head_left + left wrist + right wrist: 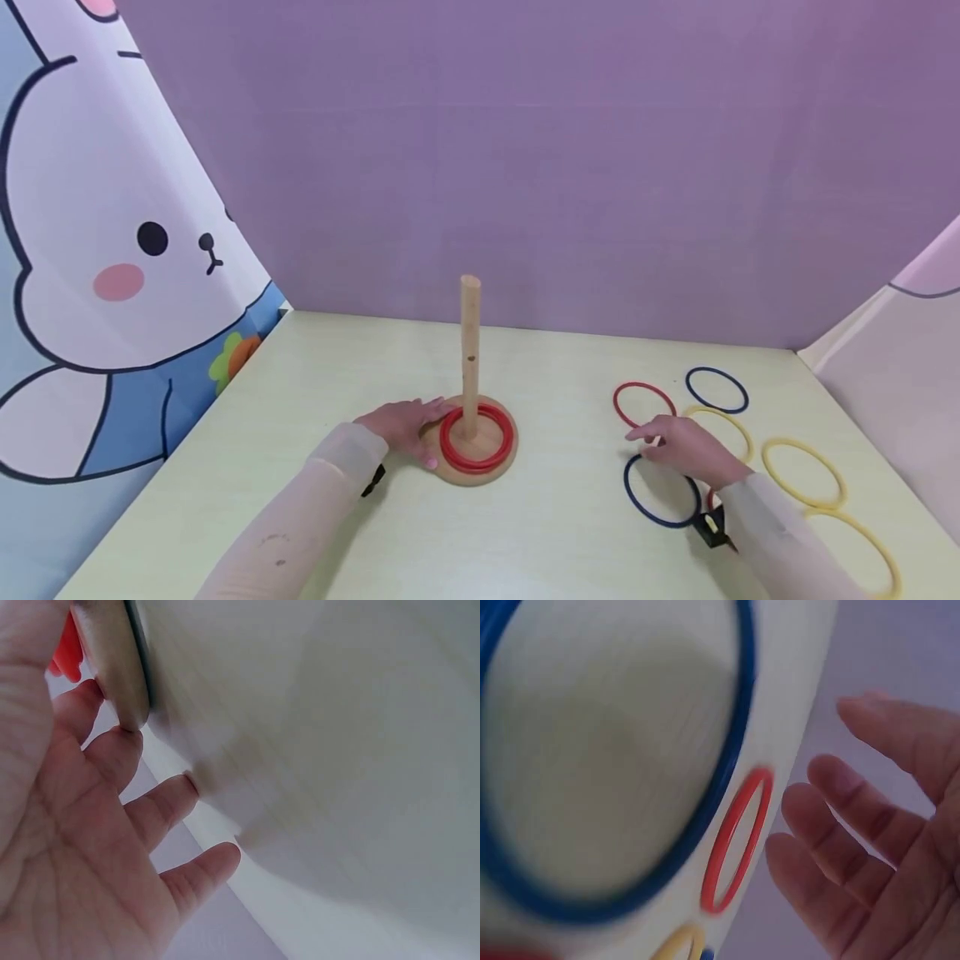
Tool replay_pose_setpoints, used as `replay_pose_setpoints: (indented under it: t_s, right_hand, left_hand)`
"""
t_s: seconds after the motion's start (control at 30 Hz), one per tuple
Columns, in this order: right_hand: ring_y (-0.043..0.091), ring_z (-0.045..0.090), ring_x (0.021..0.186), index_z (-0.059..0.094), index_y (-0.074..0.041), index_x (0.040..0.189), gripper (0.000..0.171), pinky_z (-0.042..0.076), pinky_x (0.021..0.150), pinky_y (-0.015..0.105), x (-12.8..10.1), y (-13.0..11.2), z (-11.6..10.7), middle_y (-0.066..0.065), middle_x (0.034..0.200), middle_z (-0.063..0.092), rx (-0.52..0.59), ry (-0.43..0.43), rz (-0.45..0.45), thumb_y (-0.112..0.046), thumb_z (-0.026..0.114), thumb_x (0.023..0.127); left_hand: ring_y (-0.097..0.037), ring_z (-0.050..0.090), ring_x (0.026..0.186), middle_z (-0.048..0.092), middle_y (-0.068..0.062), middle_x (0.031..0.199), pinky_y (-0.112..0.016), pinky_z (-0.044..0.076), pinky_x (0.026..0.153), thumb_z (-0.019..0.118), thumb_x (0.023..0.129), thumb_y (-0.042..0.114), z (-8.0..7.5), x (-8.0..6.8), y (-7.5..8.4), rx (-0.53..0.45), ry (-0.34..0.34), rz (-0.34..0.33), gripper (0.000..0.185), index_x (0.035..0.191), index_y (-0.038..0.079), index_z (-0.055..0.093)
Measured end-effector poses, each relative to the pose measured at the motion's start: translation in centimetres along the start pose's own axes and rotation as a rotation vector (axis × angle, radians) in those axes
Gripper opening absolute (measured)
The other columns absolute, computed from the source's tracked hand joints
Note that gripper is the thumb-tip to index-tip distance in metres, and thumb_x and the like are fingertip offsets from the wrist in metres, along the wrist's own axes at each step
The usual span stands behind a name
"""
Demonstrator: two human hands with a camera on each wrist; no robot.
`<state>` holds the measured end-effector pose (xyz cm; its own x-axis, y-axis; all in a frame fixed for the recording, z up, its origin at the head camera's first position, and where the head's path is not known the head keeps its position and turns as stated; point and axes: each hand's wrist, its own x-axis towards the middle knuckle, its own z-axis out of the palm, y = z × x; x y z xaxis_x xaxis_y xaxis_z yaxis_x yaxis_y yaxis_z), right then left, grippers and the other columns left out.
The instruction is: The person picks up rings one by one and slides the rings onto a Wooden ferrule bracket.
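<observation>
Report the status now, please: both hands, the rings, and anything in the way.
Left hand open, steadying peg base; red rings on it. Right hand open above near blue ring. Nothing blocking.

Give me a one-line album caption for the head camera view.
Left hand rests on the wooden peg base holding red rings; right hand hovers over loose rings.

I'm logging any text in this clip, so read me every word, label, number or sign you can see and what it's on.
None: no words, numbers or brand marks show anywhere.
The wooden peg stand, the rings on the table and the purple backdrop are all plain.
The rabbit curtain carries only a cartoon drawing, no lettering.
</observation>
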<state>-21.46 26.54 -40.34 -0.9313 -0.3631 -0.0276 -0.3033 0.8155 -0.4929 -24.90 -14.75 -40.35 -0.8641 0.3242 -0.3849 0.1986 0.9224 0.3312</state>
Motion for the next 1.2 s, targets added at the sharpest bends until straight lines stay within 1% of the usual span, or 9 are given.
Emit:
replay_pose_setpoints:
  t_s: [0.07, 0.13, 0.23, 0.4, 0.6, 0.7, 0.9, 1.07, 1.2]
  right_hand:
    - [0.018, 0.061, 0.088, 0.075, -0.008, 0.104, 0.025, 0.052, 0.075, 0.037, -0.1, 0.5, -0.1, 0.005, 0.098, 0.069, -0.037, -0.019, 0.022, 0.002, 0.068, 0.081]
    - [0.02, 0.063, 0.09, 0.076, -0.009, 0.101, 0.027, 0.053, 0.078, 0.04, -0.1, 0.8, -0.2, 0.005, 0.098, 0.07, -0.058, -0.027, 0.01, 0.005, 0.068, 0.08]
    - [0.018, 0.061, 0.085, 0.076, -0.011, 0.097, 0.027, 0.053, 0.075, 0.038, -0.2, 1.3, 0.0, 0.001, 0.092, 0.067, -0.107, -0.045, -0.027, 0.008, 0.068, 0.079]
    - [0.01, 0.054, 0.075, 0.076, -0.014, 0.094, 0.024, 0.05, 0.069, 0.031, -0.1, 1.8, 0.4, -0.005, 0.083, 0.062, -0.209, -0.07, -0.046, 0.005, 0.071, 0.08]
    - [0.01, 0.054, 0.074, 0.076, -0.015, 0.093, 0.024, 0.049, 0.067, 0.03, 0.4, 1.7, 0.5, -0.005, 0.084, 0.062, -0.235, -0.083, -0.071, 0.003, 0.073, 0.079]
    - [0.011, 0.057, 0.077, 0.076, -0.015, 0.094, 0.023, 0.051, 0.072, 0.035, 0.7, 1.6, 0.7, -0.004, 0.086, 0.065, -0.228, -0.102, -0.048, 0.003, 0.073, 0.079]
    - [0.016, 0.057, 0.081, 0.074, -0.01, 0.097, 0.024, 0.053, 0.079, 0.043, 0.8, 0.9, 0.6, 0.003, 0.096, 0.07, -0.163, -0.167, 0.089, 0.007, 0.067, 0.082]
    - [0.018, 0.055, 0.08, 0.07, -0.009, 0.096, 0.028, 0.052, 0.075, 0.039, 0.8, 0.8, 0.9, 0.003, 0.092, 0.067, -0.123, -0.173, 0.099, 0.012, 0.064, 0.079]
    - [0.019, 0.055, 0.08, 0.067, -0.007, 0.101, 0.032, 0.053, 0.072, 0.036, 0.9, 0.7, 1.3, 0.003, 0.09, 0.063, -0.07, -0.201, 0.122, 0.015, 0.063, 0.077]
  left_hand:
    - [-0.036, 0.03, 0.143, 0.035, -0.017, 0.154, -0.063, 0.032, 0.107, 0.085, 0.072, 0.038, -0.1, -0.1, 0.1, 0.008, 0.002, -0.002, 0.097, 0.153, 0.026, 0.033]
    - [-0.035, 0.03, 0.142, 0.036, -0.017, 0.154, -0.062, 0.032, 0.107, 0.085, 0.073, 0.038, -0.1, -0.2, 0.2, 0.017, 0.001, 0.003, 0.096, 0.153, 0.026, 0.033]
    - [-0.035, 0.03, 0.143, 0.035, -0.017, 0.154, -0.062, 0.032, 0.107, 0.084, 0.073, 0.038, -0.2, -0.3, 0.4, 0.025, -0.005, 0.008, 0.096, 0.153, 0.025, 0.032]
    - [-0.034, 0.027, 0.144, 0.034, -0.016, 0.155, -0.062, 0.03, 0.108, 0.083, 0.074, 0.039, 0.0, -0.1, 0.3, 0.008, -0.009, 0.01, 0.096, 0.153, 0.026, 0.031]
    - [-0.033, 0.027, 0.145, 0.034, -0.013, 0.155, -0.063, 0.031, 0.108, 0.084, 0.073, 0.038, 0.1, 0.1, -0.1, 0.011, 0.001, 0.017, 0.096, 0.153, 0.028, 0.032]
    - [-0.033, 0.027, 0.145, 0.034, -0.013, 0.156, -0.064, 0.03, 0.107, 0.084, 0.073, 0.038, 0.2, 0.0, -0.2, 0.001, 0.001, -0.001, 0.096, 0.153, 0.03, 0.031]
    - [-0.033, 0.026, 0.145, 0.032, -0.013, 0.156, -0.064, 0.03, 0.107, 0.083, 0.074, 0.039, 0.0, 0.1, 0.1, 0.013, -0.008, -0.023, 0.096, 0.153, 0.032, 0.029]
    - [-0.031, 0.024, 0.146, 0.032, -0.009, 0.157, -0.063, 0.03, 0.108, 0.083, 0.075, 0.038, 0.0, 0.2, 0.3, 0.023, -0.016, -0.026, 0.095, 0.153, 0.031, 0.03]
    - [-0.032, 0.024, 0.146, 0.032, -0.009, 0.157, -0.064, 0.03, 0.107, 0.083, 0.075, 0.038, 0.1, 0.2, 0.2, 0.017, -0.017, -0.023, 0.095, 0.153, 0.031, 0.03]
